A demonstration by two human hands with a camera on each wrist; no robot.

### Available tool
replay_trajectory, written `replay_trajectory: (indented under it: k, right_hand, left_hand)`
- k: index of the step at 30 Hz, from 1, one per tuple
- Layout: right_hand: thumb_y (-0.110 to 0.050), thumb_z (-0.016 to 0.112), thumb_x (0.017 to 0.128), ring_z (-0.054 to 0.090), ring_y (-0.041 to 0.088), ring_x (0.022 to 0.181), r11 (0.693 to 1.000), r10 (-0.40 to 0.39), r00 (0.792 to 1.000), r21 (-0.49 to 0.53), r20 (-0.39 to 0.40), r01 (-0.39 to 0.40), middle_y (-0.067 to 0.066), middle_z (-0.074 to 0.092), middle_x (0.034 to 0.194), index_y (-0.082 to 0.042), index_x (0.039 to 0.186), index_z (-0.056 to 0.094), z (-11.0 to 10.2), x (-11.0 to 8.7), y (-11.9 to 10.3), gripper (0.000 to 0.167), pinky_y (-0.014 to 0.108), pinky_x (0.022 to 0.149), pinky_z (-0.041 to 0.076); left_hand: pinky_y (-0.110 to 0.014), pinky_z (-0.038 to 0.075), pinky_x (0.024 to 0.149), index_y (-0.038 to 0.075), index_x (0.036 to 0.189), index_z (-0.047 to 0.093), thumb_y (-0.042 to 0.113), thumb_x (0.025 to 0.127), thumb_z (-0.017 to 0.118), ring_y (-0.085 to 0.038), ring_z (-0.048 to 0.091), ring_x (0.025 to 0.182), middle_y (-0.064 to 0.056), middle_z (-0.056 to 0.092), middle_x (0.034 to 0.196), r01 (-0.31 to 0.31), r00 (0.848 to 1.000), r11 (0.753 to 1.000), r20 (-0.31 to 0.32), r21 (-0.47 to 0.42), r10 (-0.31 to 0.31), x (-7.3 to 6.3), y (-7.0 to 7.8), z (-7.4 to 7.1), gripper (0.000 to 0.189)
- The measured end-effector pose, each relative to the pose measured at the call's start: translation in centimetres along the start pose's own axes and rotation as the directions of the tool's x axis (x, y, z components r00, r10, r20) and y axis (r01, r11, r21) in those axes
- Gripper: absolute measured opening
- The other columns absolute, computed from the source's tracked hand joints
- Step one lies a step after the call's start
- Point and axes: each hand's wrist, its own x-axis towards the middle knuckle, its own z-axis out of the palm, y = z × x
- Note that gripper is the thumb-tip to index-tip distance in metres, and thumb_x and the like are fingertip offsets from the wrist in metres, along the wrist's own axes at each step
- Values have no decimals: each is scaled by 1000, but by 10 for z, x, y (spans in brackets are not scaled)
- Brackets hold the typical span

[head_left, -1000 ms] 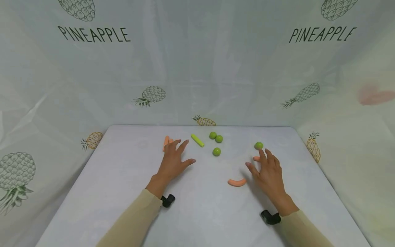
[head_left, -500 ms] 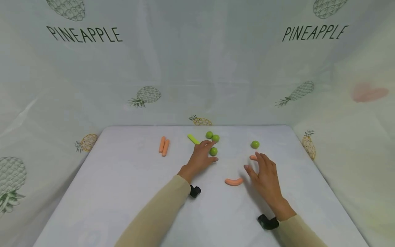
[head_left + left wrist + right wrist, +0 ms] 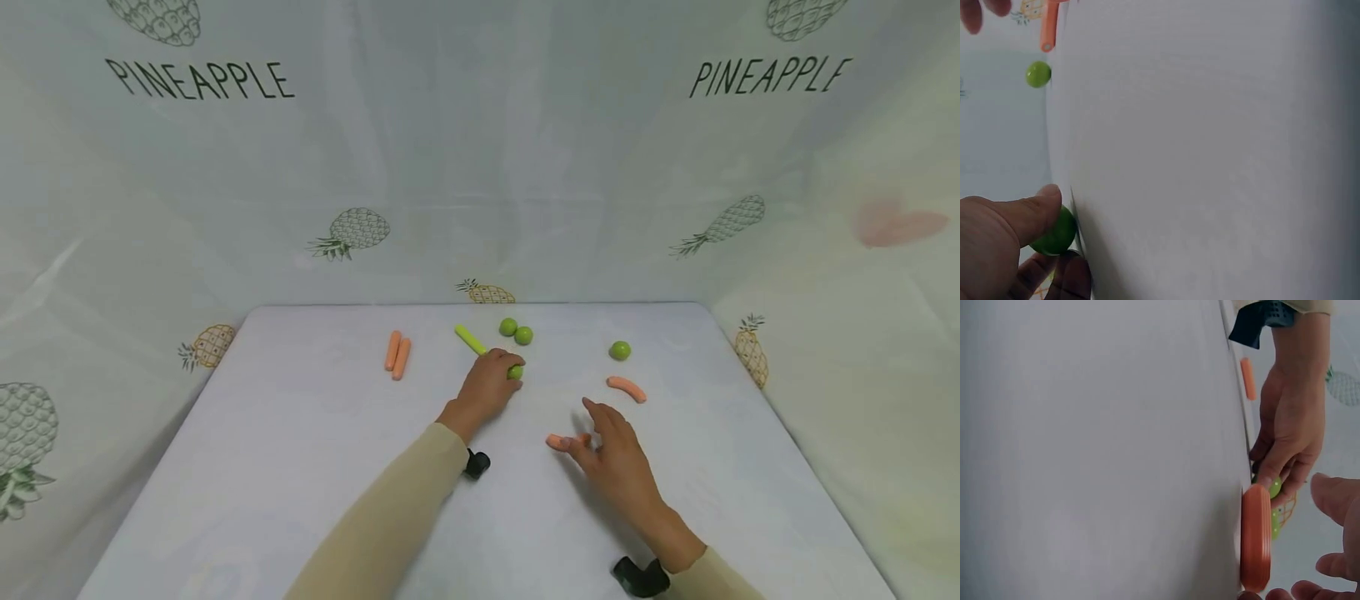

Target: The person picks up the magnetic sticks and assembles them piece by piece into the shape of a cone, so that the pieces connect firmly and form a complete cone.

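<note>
At the table (image 3: 285,450), left grip (image 3: 487,386) curled round a green ball (image 3: 515,372), right grip (image 3: 618,462) spread near an orange stick (image 3: 1255,539).

The left hand (image 3: 487,388) is pinching with curled fingers (image 3: 507,357), nearer the bench's far edge (image 3: 330,306); the right hand (image 3: 621,467) is hovering, thumb and fingers parted.
</note>
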Motion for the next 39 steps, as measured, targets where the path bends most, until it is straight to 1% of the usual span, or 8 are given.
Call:
replay_trajectory:
  k: [6,9,13,18,26,32,36,39]
  right_hand:
    - [-36,88,87,60,22,99,997,64,996,46,65,-67,18,61,136,1,149,53,9,6,-2,80,39,85,55]
    - [-33,90,85,60,24,103,992,69,994,100,85,-78,18,59,138,1,150,52,12,11,-1,82,35,86,60]
    - [-23,92,83,62,30,114,985,63,991,153,116,-80,19,56,144,2,150,52,17,16,-1,82,42,94,61]
    - [-19,90,85,64,33,119,983,106,984,134,141,-125,20,59,144,3,148,54,21,21,-3,76,49,101,57]
    - [-17,88,87,63,32,113,982,149,973,91,176,-166,14,73,121,1,148,57,27,23,-5,70,52,100,51]
    - [-9,75,95,62,35,132,983,98,970,134,222,-130,15,68,139,-4,152,53,32,24,-7,61,57,109,49]
    - [-10,76,94,64,36,124,989,92,979,98,182,-111,17,68,137,-1,148,57,35,26,-4,58,55,104,52]
    - [-15,81,92,61,32,116,987,125,979,76,164,-138,16,68,130,-1,140,63,38,27,-2,53,51,99,53]
  left_hand:
    - [-43,48,113,15,136,70,17,100,74,-29,59,129,-12,60,140,5,1000,1000,-11,-30,-5,-9,-13,-6,36]
    - [-44,48,112,14,134,71,15,99,74,-29,59,129,-13,59,140,12,1000,999,-23,-51,-13,-15,-19,-11,35]
    - [-44,50,109,14,132,72,13,99,75,-28,61,126,-13,60,138,38,999,998,-33,-58,-40,-23,-26,-17,34]
    - [-42,52,104,15,131,72,12,98,75,-23,62,116,-8,66,131,59,998,995,-28,-80,-61,-34,-36,-23,33]
    - [-42,53,103,16,128,73,10,97,76,-22,63,118,-7,68,131,70,996,986,-47,-151,-77,-54,-47,-26,32]
    - [-41,54,101,18,130,72,10,97,76,-20,64,116,-5,69,133,73,996,979,-27,-188,-79,-64,-49,-27,34]
    - [-39,55,95,17,134,69,10,97,76,-18,64,109,-4,71,127,83,996,973,-18,-215,-89,-67,-49,-28,38]
    - [-38,55,93,18,134,69,10,97,77,-17,63,105,-3,70,126,89,995,970,-13,-224,-95,-69,-51,-27,39]
